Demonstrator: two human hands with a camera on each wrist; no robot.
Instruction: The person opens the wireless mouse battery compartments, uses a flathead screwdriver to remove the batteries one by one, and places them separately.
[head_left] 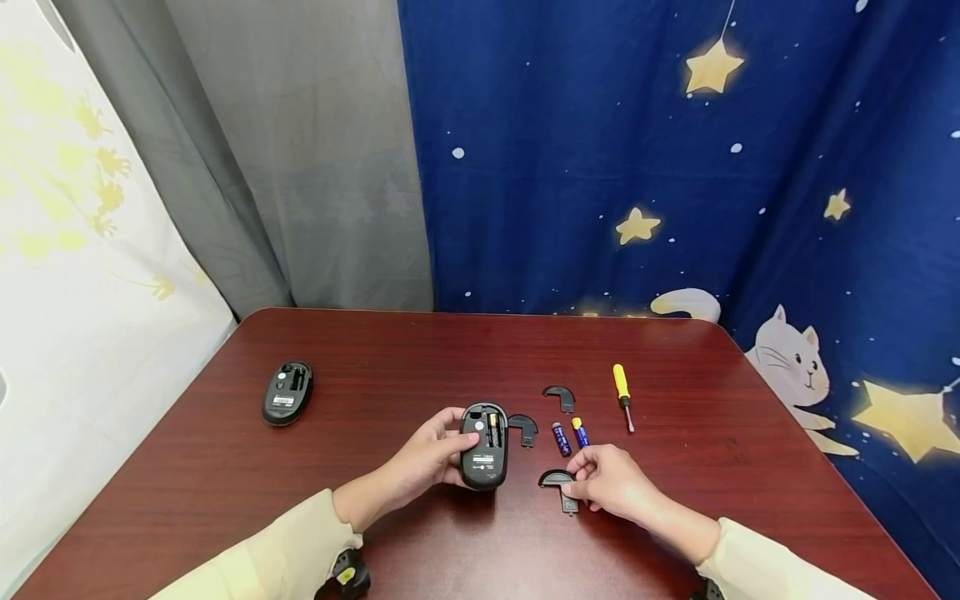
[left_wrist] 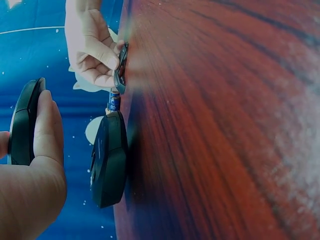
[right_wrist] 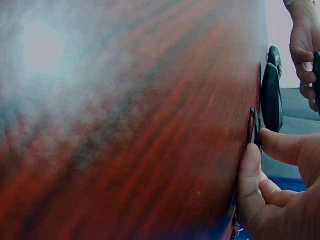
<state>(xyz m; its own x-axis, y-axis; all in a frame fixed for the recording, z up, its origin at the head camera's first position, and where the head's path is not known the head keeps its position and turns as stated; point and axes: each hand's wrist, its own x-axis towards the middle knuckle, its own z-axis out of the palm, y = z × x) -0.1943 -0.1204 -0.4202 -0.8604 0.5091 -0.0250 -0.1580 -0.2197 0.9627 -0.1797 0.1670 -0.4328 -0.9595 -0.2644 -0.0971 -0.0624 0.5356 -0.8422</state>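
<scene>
My left hand [head_left: 431, 454] grips a black computer mouse [head_left: 483, 467] underside up, thumb over its edge. Its battery compartment lies uncovered, with a gold-ended battery [head_left: 493, 427] inside. In the left wrist view another mouse [left_wrist: 110, 160] lies on the table below the held one; the held mouse hides it in the head view. My right hand [head_left: 611, 483] pinches a black curved battery cover [head_left: 557, 477] between thumb and fingers, close over the tabletop. Just beyond those fingers lie a blue battery [head_left: 561, 439] and a yellow-and-blue battery [head_left: 581, 432].
Two more battery covers [head_left: 561, 397] [head_left: 528, 428] lie between the hands and the table's far edge. A yellow-handled screwdriver [head_left: 622, 392] is at the right. Toward the left of the reddish-brown table [head_left: 360, 367], a mouse [head_left: 287, 393] lies underside up, its compartment uncovered.
</scene>
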